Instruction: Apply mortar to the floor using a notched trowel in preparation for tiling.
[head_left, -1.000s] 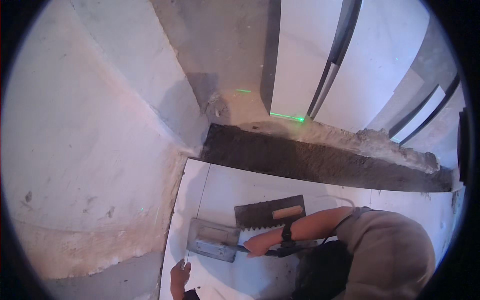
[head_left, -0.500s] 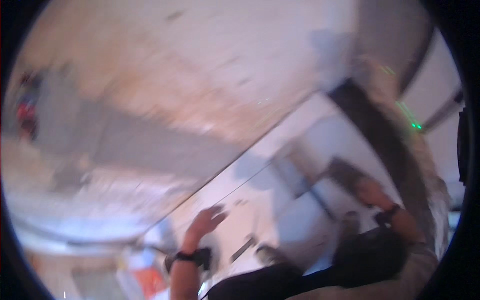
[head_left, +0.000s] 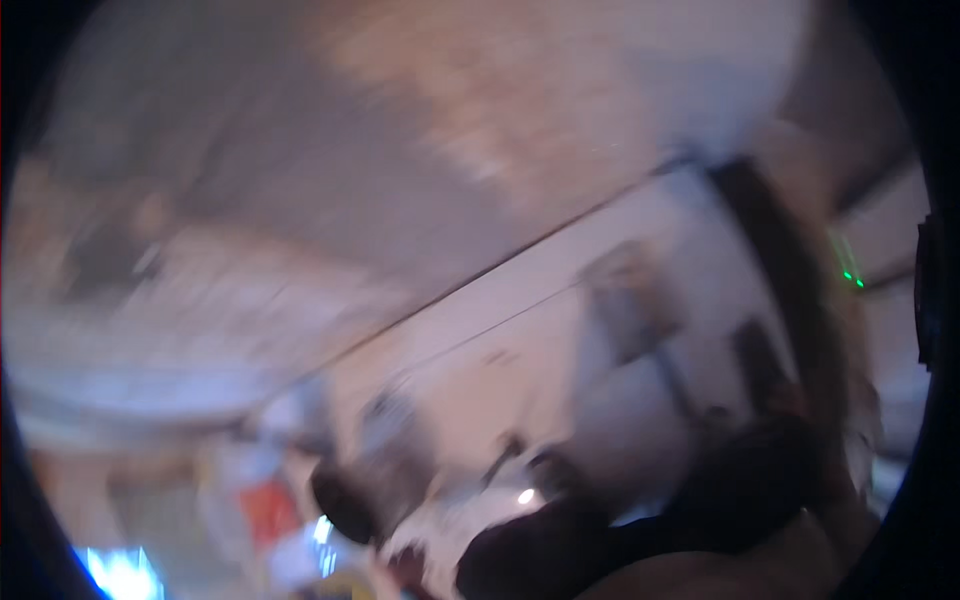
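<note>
Motion smears the whole head view. At the right, a dark rectangular flat tool (head_left: 760, 358) stands out against the pale floor. My right hand (head_left: 786, 400) is a shadowed blur at the tool's lower end and seems closed on it. A smeared skin-toned patch at the lower edge, left of my dark-clothed legs, may be part of my left arm; its fingers do not show. A greyish bucket-like object (head_left: 392, 435) and a dark round object (head_left: 343, 500) stand at the lower left. Between them and my legs lies a small dark long-handled tool (head_left: 503, 458).
A pale floor strip (head_left: 480, 385) runs diagonally, bordered by a dark line and a dark curved band (head_left: 765, 245) at right. A grey boxy object (head_left: 630, 305) with a dark bar is ahead. An orange-red item (head_left: 268, 512) and bright light are lower left.
The view has swung, so the floor things sit differently in it. My left hand, earlier open above the floor, no longer shows clearly. The dark flat tool has shifted right and turned more upright.
</note>
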